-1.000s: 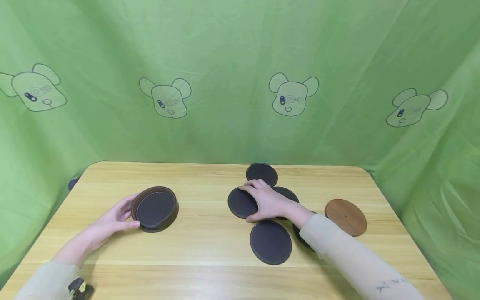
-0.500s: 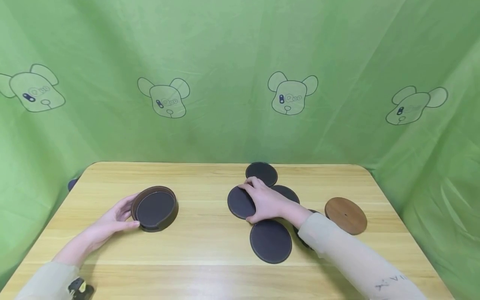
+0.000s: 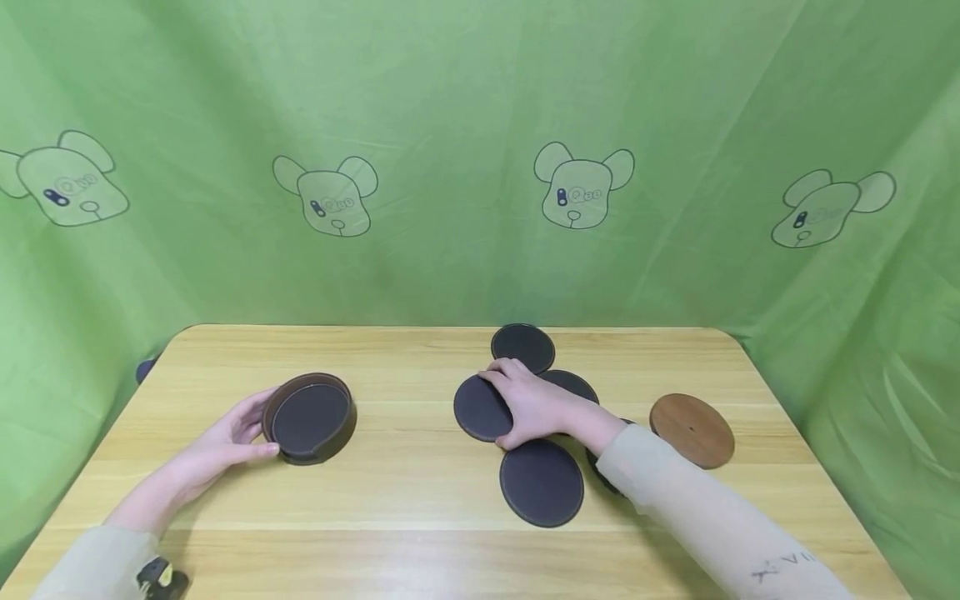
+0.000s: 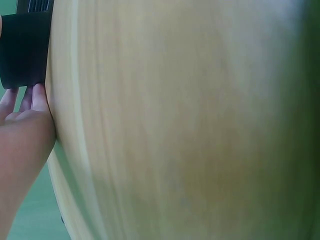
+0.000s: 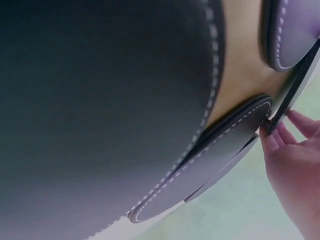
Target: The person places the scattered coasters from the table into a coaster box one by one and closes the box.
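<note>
On the left in the head view, my left hand (image 3: 213,450) holds a round dark-brown coaster holder (image 3: 341,440) from its near left side, thumb at the front notch. A dark coaster (image 3: 312,418) lies inside it. The holder's dark outer wall (image 4: 25,50) shows in the left wrist view, with fingers against it. Right of the middle, my right hand (image 3: 536,406) grips a dark round coaster (image 3: 480,408) by its edge, thumb on the near side and fingers on the far side. In the right wrist view, fingers of my right hand (image 5: 295,160) touch that coaster's thin edge.
More dark coasters lie around the right hand: one behind (image 3: 523,346), one partly under the wrist (image 3: 573,385), one in front (image 3: 542,485) and one mostly hidden by the sleeve. A brown wooden disc (image 3: 692,430) lies farther right. A green curtain (image 3: 457,275) hangs behind the table.
Very little differs. The right thumb and the gripped coaster have shifted by a tiny amount; the left hand and the holder stay put.
</note>
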`<action>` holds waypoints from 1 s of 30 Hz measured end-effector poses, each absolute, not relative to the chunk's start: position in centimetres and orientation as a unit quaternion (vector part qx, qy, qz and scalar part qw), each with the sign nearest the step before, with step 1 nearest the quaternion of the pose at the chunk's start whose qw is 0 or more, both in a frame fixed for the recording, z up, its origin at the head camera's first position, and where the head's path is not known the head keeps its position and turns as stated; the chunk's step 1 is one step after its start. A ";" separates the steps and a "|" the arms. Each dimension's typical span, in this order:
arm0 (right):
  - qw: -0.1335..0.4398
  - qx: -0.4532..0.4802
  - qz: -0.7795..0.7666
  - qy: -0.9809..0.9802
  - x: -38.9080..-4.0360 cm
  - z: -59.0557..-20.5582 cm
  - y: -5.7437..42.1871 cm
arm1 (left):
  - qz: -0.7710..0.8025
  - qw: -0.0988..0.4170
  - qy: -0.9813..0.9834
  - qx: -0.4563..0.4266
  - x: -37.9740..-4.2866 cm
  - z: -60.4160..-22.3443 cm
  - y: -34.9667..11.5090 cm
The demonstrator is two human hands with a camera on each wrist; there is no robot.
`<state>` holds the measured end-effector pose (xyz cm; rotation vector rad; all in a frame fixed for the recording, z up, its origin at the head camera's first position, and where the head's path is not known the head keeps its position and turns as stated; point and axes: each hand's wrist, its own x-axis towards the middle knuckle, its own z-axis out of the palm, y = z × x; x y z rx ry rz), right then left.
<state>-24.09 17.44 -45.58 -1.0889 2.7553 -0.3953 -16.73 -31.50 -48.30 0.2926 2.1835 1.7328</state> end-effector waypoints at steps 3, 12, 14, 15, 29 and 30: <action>0.072 -0.366 -0.127 0.919 -24.2 -45.6 17.4 | 0.610 0.169 0.768 0.103 -16.7 -48.4 -31.5; 0.053 -0.359 -0.113 0.925 -24.5 -45.4 16.6 | 0.611 0.164 0.767 0.105 -16.7 -48.4 -31.5; 0.049 -0.356 -0.117 0.926 -24.6 -45.1 16.2 | 0.610 0.166 0.768 0.104 -16.7 -48.4 -31.6; 0.046 -0.356 -0.120 0.926 -24.7 -44.9 15.9 | 0.610 0.166 0.768 0.103 -16.7 -48.3 -31.6; 0.053 -0.362 -0.155 0.918 -25.5 -42.2 11.2 | 0.604 0.178 0.772 0.090 -16.8 -48.3 -31.7; 0.053 -0.364 -0.156 0.917 -25.6 -42.1 10.9 | 0.605 0.179 0.771 0.091 -16.8 -48.3 -31.7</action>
